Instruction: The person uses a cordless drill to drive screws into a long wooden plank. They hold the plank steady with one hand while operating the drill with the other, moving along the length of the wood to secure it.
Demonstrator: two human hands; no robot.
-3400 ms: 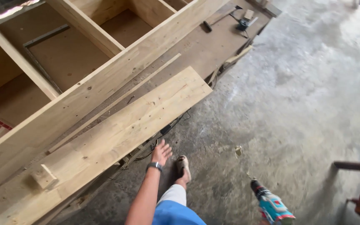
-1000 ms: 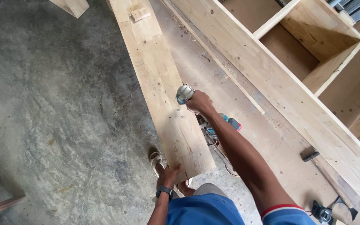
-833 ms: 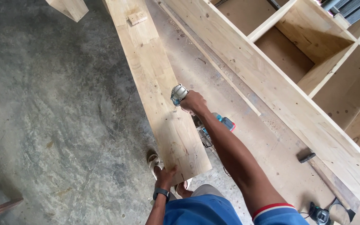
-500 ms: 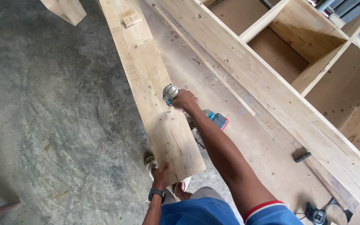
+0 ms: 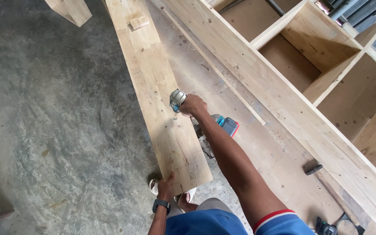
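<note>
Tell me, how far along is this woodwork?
Done: the big shelf frame already has its dividers fitted. In hand: the right hand presses a cordless drill onto the long plank, while the left hand grips its near end. Left: the plank lies apart from the frame, not yet joined.

1. Your right hand [image 5: 192,105] covers the grip of the cordless drill [image 5: 178,99]; its bit is hidden beneath it.
2. The long plank [image 5: 162,91] runs off the top edge.
3. Your left hand [image 5: 167,188] hides the plank's near corner.
4. The small power tool [image 5: 325,228] is cut off at the bottom edge.
</note>
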